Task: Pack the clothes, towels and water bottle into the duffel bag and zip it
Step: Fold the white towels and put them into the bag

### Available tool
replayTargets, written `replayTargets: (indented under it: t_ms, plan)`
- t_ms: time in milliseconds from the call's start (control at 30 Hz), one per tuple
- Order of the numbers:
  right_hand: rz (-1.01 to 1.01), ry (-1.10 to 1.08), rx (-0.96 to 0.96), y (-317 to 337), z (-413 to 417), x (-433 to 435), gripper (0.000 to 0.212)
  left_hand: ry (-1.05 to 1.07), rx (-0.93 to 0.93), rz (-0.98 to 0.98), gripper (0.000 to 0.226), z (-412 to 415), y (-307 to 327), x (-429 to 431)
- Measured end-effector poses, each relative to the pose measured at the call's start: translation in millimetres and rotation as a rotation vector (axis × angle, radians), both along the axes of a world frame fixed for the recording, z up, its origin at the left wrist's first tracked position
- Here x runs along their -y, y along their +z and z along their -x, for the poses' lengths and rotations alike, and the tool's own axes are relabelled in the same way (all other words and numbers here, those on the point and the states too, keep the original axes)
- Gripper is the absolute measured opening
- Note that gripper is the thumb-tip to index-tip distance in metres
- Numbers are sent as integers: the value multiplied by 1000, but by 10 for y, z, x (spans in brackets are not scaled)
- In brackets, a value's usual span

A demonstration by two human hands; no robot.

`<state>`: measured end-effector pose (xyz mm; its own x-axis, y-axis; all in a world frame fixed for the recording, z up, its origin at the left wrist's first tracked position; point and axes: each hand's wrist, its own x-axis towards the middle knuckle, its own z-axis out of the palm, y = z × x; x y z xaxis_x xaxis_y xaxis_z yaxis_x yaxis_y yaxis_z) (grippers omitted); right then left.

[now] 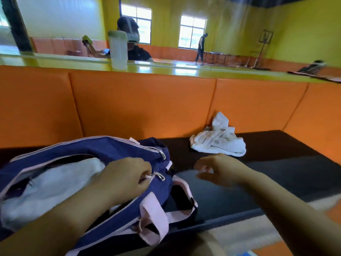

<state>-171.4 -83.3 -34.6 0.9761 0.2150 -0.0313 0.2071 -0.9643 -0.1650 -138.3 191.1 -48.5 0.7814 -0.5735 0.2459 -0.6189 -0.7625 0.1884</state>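
Observation:
A navy duffel bag [114, 146] with pink trim and pink straps lies on the dark bench at lower left, its main zip open. White cloth [46, 183] fills the opening. My left hand [125, 176] grips the bag's near edge by a metal zip pull. My right hand [217, 169] hovers over the bench to the bag's right, fingers loosely curled and holding nothing. A crumpled white towel [219, 139] lies beyond it against the orange backrest. A translucent water bottle [118, 50] with a pale green lid stands on the yellow ledge above.
The dark bench seat [276, 163] runs right, backed by orange padded panels [144, 104]. A mirror above the ledge reflects a person wearing a headset and another person walking far off. A dark bag [313, 68] rests on the ledge at far right.

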Motion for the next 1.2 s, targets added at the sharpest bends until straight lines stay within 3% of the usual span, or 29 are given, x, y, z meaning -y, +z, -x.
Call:
replayTargets:
  t_ms: [267,433,567,700,800,900,1000,1133,1200]
  plan:
    - [34,-378,-68,-345,-313,1271,31,-170,-105,-49,16,-421,-233,1345]
    - [0,-587,-11,-649,-657,1944,35,-126,-238,-101,17,-872,-471,2015]
    - [-76,-615,69,-824,-924,2324,53,-44,-316,-33,20,-1312,-684,2406]
    - [-157,-535,124,-936,-1185,2563,69,24,-307,80,46,-1677,-870,2741]
    - [-176,-459,62,-995,-1324,2620,74,26,-328,76,60,-1860,-1005,2936]
    - [-136,-434,8,-1066,-1395,2600,64,74,-407,-3,68,-1969,-1150,3015]
    - [-203,-451,75,-1105,-1357,2543,37,103,-298,-152,57,-1977,-1164,3029]
    - [-195,-488,104,-1108,-1188,2467,6,90,-394,-60,46,-1914,-1094,2896]
    - [-147,-503,134,-1088,-1066,2433,15,64,-452,-28,32,-1811,-1027,2777]
